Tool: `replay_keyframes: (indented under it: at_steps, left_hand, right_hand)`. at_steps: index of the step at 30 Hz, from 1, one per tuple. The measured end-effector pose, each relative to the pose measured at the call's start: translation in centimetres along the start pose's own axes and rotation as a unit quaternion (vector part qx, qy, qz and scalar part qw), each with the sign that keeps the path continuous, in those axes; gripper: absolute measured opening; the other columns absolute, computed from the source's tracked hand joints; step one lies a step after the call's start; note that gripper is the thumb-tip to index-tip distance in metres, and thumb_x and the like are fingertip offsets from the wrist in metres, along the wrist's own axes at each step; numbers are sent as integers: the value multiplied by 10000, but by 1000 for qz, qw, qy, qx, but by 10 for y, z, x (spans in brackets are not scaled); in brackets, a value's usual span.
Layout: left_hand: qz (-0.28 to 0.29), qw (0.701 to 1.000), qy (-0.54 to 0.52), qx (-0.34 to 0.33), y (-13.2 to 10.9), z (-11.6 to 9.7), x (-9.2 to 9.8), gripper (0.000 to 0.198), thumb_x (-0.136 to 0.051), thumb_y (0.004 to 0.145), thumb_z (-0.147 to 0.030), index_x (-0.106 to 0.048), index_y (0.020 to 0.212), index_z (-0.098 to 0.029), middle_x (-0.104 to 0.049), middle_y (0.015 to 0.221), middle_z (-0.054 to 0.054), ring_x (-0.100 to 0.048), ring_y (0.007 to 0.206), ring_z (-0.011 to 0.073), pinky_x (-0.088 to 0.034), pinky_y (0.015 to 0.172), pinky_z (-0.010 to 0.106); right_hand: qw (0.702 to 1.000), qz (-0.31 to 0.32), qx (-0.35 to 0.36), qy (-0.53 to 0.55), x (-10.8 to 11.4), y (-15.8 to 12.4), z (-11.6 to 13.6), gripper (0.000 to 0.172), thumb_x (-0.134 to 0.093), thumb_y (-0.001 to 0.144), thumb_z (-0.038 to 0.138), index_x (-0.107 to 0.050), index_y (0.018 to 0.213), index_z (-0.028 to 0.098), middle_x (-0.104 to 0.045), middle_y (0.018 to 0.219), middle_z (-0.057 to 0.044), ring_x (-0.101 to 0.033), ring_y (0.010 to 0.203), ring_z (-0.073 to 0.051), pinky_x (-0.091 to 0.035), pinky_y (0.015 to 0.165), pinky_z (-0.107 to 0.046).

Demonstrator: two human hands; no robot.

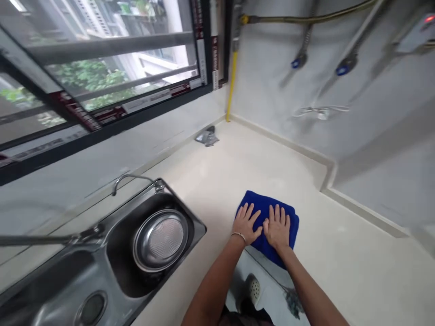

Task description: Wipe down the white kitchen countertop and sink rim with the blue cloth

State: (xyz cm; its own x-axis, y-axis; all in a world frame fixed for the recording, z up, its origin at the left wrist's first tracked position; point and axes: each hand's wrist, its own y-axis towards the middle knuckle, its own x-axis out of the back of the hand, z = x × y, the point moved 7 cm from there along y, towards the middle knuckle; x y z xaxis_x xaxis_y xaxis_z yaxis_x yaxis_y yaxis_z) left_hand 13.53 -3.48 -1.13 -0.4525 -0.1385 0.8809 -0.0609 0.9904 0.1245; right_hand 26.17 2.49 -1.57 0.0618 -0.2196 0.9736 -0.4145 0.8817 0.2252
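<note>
A folded blue cloth (pixel 257 202) lies on the cream countertop (pixel 238 163) near its front edge. My left hand (pixel 247 223) rests flat on the cloth's left part, fingers spread, with a thin bracelet at the wrist. My right hand (pixel 278 227) presses flat on the cloth beside it, thumbs touching. Neither hand grips the cloth; both palms lie on top of it.
A steel double sink (pixel 112 271) sits at the left with a round metal strainer bowl (pixel 160 240) in its near basin and a faucet (pixel 132 179) behind. A crumpled grey wrapper (pixel 208 136) lies near the corner. A window is at the left; pipes and valves (pixel 342 69) run on the right wall.
</note>
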Motion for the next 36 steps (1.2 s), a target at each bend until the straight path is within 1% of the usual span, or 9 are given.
replay_keyframes:
  at_steps: [4, 6, 9, 14, 20, 24, 29, 33, 36]
  left_hand:
    - [-32, 997, -9, 73, -37, 41, 25, 681, -563, 932, -431, -375, 1568, -275, -289, 1729, 125, -215, 1607, 354, -315, 1295, 612]
    - [-47, 993, -10, 106, -63, 51, 33, 685, -541, 943, -409, -345, 1581, -252, -267, 1734, 138, -187, 1613, 363, -302, 1298, 624]
    - [-66, 987, -5, 145, -100, 54, 41, 715, -545, 940, -388, -297, 1599, -257, -241, 1744, 128, -164, 1619, 355, -295, 1304, 615]
    - [-94, 972, 23, 212, -164, 52, 51, 747, -575, 920, -350, -285, 1603, -264, -270, 1732, 129, -203, 1612, 346, -333, 1291, 596]
    - [-112, 942, 81, 305, -256, 44, 63, 776, -604, 897, -303, -283, 1603, -261, -300, 1718, 144, -240, 1599, 365, -380, 1257, 624]
    - [-123, 912, 122, 372, -317, 33, 66, 737, -572, 928, -319, -279, 1602, -271, -346, 1699, 142, -296, 1578, 360, -436, 1223, 605]
    - [-145, 860, 157, 464, -390, 16, 66, 688, -526, 962, -357, -284, 1600, -270, -364, 1687, 147, -315, 1569, 358, -465, 1202, 607]
    - [-151, 825, 182, 514, -431, 4, 66, 681, -535, 962, -365, -299, 1593, -265, -370, 1677, 155, -346, 1550, 364, -499, 1176, 595]
    - [-144, 819, 198, 520, -449, 1, 69, 655, -515, 971, -319, -299, 1589, -299, -402, 1667, 105, -371, 1539, 331, -515, 1174, 540]
  right_hand:
    - [996, 20, 87, 12, -1, 15, 62, 609, -389, 1012, 292, -425, 1583, 81, -367, 1665, -196, -296, 1548, -365, -222, 1251, -551]
    - [991, 28, 128, 19, 1, 13, 89, 623, -402, 1001, 301, -415, 1587, 89, -358, 1672, -189, -280, 1555, -352, -214, 1255, -545]
    - [983, 25, 179, 28, 6, 0, 119, 648, -410, 987, 301, -385, 1597, 84, -340, 1678, -197, -260, 1562, -348, -206, 1254, -552]
    - [963, 26, 263, 63, 18, -38, 160, 670, -445, 970, 304, -375, 1598, 83, -309, 1688, -211, -235, 1572, -357, -196, 1253, -563]
    - [924, 57, 359, 116, 42, -100, 214, 708, -534, 937, 335, -402, 1591, 97, -304, 1689, -217, -212, 1580, -375, -162, 1262, -568]
    - [892, 76, 422, 145, 56, -144, 248, 715, -551, 931, 344, -411, 1589, 104, -318, 1686, -205, -221, 1575, -378, -152, 1263, -578]
    - [835, 115, 510, 169, 71, -202, 288, 755, -557, 942, 371, -363, 1615, 89, -294, 1693, -215, -210, 1576, -398, -134, 1267, -601]
    - [795, 125, 560, 195, 81, -243, 306, 761, -540, 951, 363, -336, 1624, 74, -254, 1702, -227, -183, 1584, -410, -135, 1267, -621]
    - [785, 129, 570, 203, 82, -264, 312, 761, -546, 944, 361, -357, 1610, 46, -252, 1696, -245, -163, 1587, -426, -125, 1268, -642]
